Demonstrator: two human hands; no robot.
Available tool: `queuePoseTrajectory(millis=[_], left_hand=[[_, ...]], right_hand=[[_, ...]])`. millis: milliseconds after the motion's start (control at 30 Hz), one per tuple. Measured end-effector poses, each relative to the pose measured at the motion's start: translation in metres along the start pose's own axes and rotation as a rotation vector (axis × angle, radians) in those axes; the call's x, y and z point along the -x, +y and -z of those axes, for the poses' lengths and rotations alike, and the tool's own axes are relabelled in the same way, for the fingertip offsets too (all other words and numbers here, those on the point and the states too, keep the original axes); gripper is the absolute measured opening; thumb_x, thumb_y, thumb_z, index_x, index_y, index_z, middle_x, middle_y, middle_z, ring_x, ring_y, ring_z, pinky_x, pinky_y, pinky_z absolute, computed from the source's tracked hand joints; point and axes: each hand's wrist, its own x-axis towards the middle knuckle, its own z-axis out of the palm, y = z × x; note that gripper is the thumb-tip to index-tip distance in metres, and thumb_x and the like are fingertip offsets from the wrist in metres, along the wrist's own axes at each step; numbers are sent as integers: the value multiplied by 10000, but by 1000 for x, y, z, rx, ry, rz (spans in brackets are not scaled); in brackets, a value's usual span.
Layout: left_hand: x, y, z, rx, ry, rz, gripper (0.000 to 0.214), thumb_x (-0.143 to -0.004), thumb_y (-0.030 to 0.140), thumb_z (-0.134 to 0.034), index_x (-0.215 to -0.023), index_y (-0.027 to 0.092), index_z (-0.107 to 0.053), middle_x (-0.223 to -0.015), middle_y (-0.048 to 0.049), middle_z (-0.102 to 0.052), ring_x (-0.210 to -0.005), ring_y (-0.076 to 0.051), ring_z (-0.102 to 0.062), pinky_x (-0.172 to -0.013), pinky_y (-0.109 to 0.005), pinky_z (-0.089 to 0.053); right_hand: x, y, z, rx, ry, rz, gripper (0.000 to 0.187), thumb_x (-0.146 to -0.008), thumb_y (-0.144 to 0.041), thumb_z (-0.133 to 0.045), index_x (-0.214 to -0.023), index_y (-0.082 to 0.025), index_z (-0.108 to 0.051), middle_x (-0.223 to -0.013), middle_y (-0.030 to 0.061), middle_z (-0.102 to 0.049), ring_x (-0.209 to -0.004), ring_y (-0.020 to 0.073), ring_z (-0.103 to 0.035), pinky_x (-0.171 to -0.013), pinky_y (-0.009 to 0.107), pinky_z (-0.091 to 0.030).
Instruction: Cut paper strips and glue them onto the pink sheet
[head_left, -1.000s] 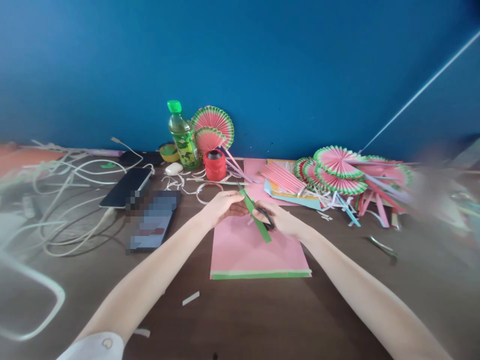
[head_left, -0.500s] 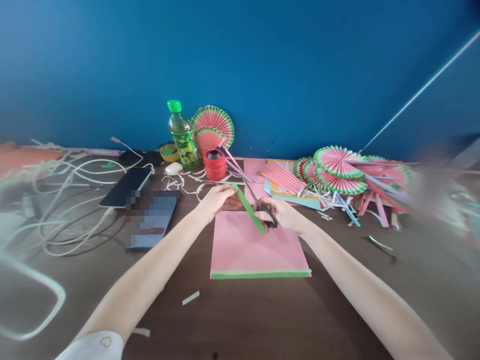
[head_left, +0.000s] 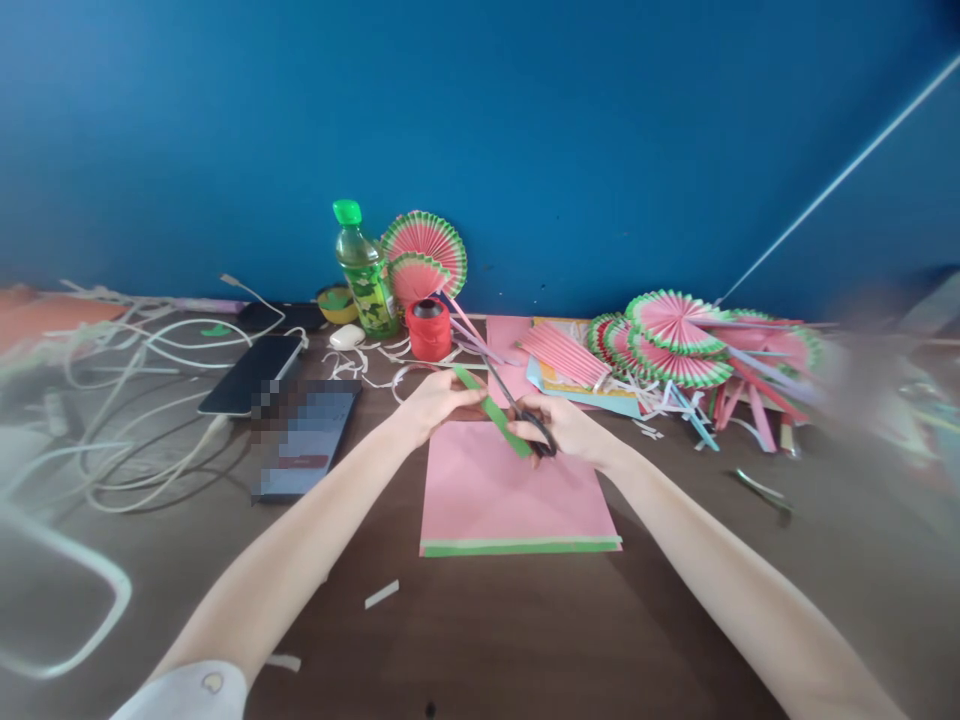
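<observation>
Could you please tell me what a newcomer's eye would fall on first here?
Probably the heap of pink-and-green pleated fans at the back right, before a vivid blue wall. At the centre, the left hand holds a green strip and the right hand black scissors, above a pink sheet.

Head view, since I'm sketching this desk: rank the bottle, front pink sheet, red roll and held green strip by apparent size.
Front pink sheet
Bottle
Red roll and held green strip, unsure: strip longer, roll wider.
</observation>
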Motion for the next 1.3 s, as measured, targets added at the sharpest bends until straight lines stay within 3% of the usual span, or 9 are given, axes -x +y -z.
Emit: queuePoseTrajectory(millis=[167,333,600,800,1300], left_hand=[[-6,5,19,8,207,-146,157,-638,133,-677,-759,110,-580,-659,-7,-616,-563,-108,-613,-653,-277,-534],[-7,12,32,89,242,-235,139,-624,118,-672,-738,108,-591,-696,-9,-619,-619,-105,-616,-645,-251,-539],[-5,20,40,164,282,-246,94,-643,70,-635,-719,99,-587,-663,-18,-624,-598,-103,-618,-594,-226,-540],[-5,19,40,139,303,-266,100,-636,71,-638,-718,100,-589,-649,-14,-626,-582,-106,-618,-581,-234,-543],[-4,22,38,186,304,-264,71,-657,59,-613,-703,105,-587,-634,-14,-624,-578,-98,-615,-600,-235,-537]], right_hand=[[11,-15,12,153,-165,-45,338,-768,-485,-534,-782,-151,-481,-595,-16,-560,-467,95,-574,-395,176,-380],[17,-19,21,191,-295,-54,365,-801,-511,-475,-875,-154,-477,-666,-4,-560,-497,85,-564,-413,176,-367],[16,-16,23,281,-265,-70,362,-803,-511,-472,-864,-154,-480,-631,-7,-553,-516,93,-560,-462,195,-396],[18,-19,25,226,-304,-46,365,-808,-499,-472,-909,-148,-475,-672,-4,-533,-536,90,-555,-442,189,-391],[17,-20,22,193,-252,-70,386,-767,-517,-519,-875,-149,-471,-716,-5,-509,-592,92,-562,-429,181,-383]])
